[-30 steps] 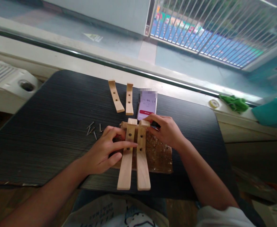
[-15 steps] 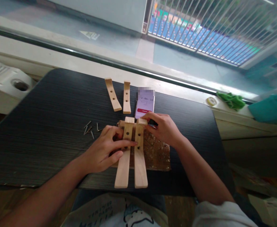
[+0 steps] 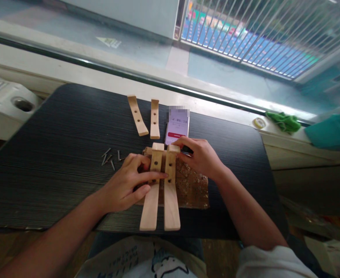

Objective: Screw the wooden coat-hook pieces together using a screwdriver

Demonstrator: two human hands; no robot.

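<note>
Left hand, index finger extended, right hand, fingers bent
</note>
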